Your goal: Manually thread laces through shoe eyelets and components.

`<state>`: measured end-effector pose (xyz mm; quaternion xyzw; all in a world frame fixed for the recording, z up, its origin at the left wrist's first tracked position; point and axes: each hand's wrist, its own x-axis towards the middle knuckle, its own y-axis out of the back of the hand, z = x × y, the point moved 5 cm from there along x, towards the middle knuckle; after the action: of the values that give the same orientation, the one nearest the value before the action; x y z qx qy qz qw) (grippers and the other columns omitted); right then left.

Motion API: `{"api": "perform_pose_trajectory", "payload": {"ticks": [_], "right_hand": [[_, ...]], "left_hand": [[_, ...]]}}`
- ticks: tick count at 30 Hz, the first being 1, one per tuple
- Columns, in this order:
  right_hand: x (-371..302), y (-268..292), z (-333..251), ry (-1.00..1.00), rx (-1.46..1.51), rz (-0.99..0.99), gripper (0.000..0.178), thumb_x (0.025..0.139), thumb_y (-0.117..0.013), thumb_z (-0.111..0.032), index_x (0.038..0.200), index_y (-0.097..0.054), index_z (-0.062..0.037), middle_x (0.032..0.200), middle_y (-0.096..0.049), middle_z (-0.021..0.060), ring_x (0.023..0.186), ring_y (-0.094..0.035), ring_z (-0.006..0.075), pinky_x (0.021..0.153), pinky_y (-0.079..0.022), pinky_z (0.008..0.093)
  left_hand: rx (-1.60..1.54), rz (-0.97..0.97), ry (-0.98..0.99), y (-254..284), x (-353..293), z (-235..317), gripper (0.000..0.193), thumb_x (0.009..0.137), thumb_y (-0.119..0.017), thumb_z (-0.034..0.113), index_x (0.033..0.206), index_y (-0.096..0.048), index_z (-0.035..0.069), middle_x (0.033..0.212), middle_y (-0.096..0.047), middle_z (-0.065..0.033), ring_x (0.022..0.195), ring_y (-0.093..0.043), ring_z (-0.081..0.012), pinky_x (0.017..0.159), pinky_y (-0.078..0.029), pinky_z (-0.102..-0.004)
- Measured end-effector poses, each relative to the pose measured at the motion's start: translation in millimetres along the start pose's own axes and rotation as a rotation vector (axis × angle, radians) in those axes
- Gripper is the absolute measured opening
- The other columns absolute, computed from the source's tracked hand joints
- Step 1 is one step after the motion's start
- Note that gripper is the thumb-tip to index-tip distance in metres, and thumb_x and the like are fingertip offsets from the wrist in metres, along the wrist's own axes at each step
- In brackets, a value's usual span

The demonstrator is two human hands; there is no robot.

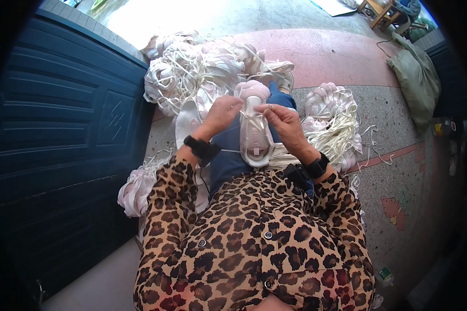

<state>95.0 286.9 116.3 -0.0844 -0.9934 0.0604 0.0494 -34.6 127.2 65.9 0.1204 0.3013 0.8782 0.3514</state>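
A pale pink and white shoe upper (255, 141) lies lengthwise across my lap, its heel opening towards me. My left hand (224, 112) is closed in a pinch at the left of the lacing, beside the tongue. On the other side, my right hand (285, 122) pinches with thumb and forefinger. A thin off-white shoelace (253, 118) crosses the upper between my hands, and both pinches appear to be on its ends. The fingertips are small here, so the exact grip is hard to see. Another light strand stretches from near my left wrist to the upper.
Heaped pink and white shoe uppers (192, 70) with loose laces lie ahead to the left. More uppers (329, 106) and a bundle of cream laces (334, 137) sit at my right. A dark blue panelled door (72, 109) stands left. A greenish sack (414, 78) leans far right.
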Motion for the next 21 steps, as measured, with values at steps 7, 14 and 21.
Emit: {"api": "perform_pose_trajectory", "payload": {"ticks": [7, 14, 21], "right_hand": [[5.5, 3.0, -28.9, -0.034, 0.051, -0.070, 0.027, 0.106, -0.054, -0.018, 0.117, -0.067, 0.0029, 0.088, -0.071, 0.0044, 0.086, -0.066, 0.0109, 0.083, -0.053, 0.0256], [4.7, 16.8, -79.2, 0.198, 0.066, 0.001, 0.021, 0.106, -0.050, -0.007, 0.117, -0.067, -0.0002, 0.076, -0.065, 0.0030, 0.070, -0.064, 0.0106, 0.075, -0.054, 0.0289], [-8.9, 53.2, -246.4, 0.592, 0.024, 0.114, 0.025, 0.103, -0.044, -0.002, 0.118, -0.063, -0.0011, 0.073, -0.065, 0.0057, 0.065, -0.064, 0.0145, 0.079, -0.057, 0.0337]], "left_hand": [[0.330, -0.392, -0.044, -42.5, 26.5, -28.9, 0.026, 0.084, -0.073, 0.025, 0.092, -0.073, 0.001, 0.099, -0.070, -0.0190, 0.094, -0.066, -0.0351, 0.084, -0.051, -0.0436], [-0.042, -0.530, 0.030, -33.5, 40.5, -20.2, 0.022, 0.088, -0.070, 0.017, 0.106, -0.065, 0.004, 0.087, -0.067, -0.0076, 0.079, -0.065, -0.0198, 0.072, -0.050, -0.0304], [-0.472, -0.455, 0.311, -21.4, 17.3, -38.3, 0.024, 0.092, -0.067, 0.012, 0.114, -0.061, 0.005, 0.089, -0.065, -0.0008, 0.080, -0.062, -0.0086, 0.072, -0.046, -0.0217]]}}
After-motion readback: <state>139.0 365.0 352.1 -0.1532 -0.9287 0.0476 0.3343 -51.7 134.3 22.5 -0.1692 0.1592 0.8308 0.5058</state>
